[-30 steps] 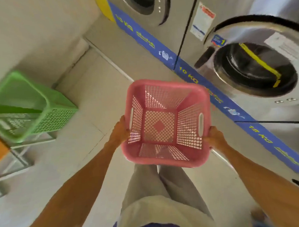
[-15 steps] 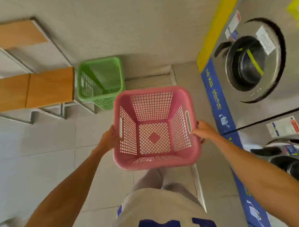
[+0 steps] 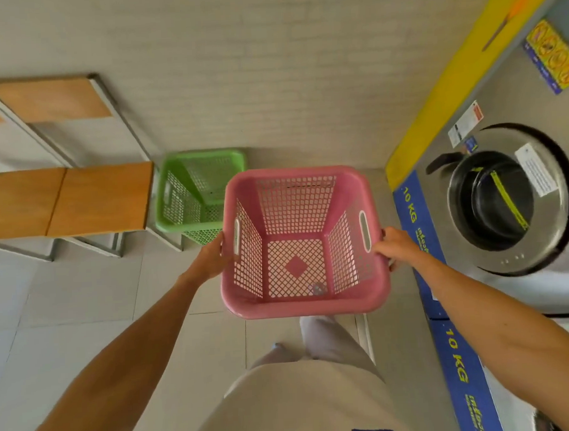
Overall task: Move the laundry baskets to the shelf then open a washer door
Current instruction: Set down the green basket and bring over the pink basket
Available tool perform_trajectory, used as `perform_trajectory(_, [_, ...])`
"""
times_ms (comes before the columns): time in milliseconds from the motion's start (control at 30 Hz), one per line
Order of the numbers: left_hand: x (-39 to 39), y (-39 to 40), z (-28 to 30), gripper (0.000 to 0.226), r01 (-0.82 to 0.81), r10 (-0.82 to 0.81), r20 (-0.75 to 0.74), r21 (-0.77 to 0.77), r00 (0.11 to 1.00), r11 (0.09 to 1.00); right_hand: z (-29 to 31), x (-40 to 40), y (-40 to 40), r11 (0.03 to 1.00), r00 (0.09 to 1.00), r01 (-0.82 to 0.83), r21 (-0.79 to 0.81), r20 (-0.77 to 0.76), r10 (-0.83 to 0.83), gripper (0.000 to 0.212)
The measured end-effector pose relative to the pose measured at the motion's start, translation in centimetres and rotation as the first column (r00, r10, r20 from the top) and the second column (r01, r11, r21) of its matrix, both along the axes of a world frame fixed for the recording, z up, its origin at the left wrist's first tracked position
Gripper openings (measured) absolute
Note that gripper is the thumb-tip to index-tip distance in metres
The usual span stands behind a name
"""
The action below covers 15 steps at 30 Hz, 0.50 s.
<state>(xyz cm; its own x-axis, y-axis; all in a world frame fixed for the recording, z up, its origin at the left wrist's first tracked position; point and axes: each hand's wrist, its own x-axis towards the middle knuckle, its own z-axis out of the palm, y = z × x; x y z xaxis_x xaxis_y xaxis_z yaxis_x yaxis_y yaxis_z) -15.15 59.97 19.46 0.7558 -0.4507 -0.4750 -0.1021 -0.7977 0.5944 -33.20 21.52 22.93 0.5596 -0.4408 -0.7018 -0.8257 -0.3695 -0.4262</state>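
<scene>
I carry an empty pink laundry basket (image 3: 301, 299) in front of me, level and upright. My left hand (image 3: 212, 258) grips its left rim by the handle slot, and my right hand (image 3: 396, 247) grips the right rim. Beyond it, a green laundry basket (image 3: 190, 190) sits on the low metal frame at the right end of a wooden shelf (image 3: 80, 199). A higher shelf board (image 3: 50, 99) runs along the wall at the upper left. On the right, a washer door (image 3: 504, 202) with a round glass window and a yellow strip is closed.
A row of steel washers with a blue "10 KG" band (image 3: 459, 367) lines the right side. A pale brick wall (image 3: 270, 69) stands ahead. The tiled floor (image 3: 69, 309) lies below, with my legs and shirt at the bottom centre.
My view has swung left from the washers toward the wall and shelf. The pink basket stays in both hands, and the green basket and shelf now lie just ahead of it.
</scene>
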Motion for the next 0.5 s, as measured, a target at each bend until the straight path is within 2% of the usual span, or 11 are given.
perform_trajectory(200, [7.8, -6.5, -1.6, 0.068, 0.04, -0.04, -0.068, -0.002, 0.997, 0.999, -2.7, 7.2, -5.9, 0.999, 0.999, 0.037, -0.003, -0.002, -0.037, 0.04])
perform_trajectory(400, [15.8, -14.3, -5.4, 0.051, -0.046, 0.052, -0.154, 0.04, 0.987, 0.998, -6.7, 16.1, -12.6, 0.998, 0.995, 0.055, 0.001, -0.087, -0.055, 0.034])
perform_trajectory(500, [19.5, -17.6, -9.0, 0.055, -0.057, 0.074, -0.17, 0.102, 0.983, 0.993, -10.2, 20.0, -15.8, 0.999, 0.991, 0.035, -0.009, -0.131, -0.036, 0.033])
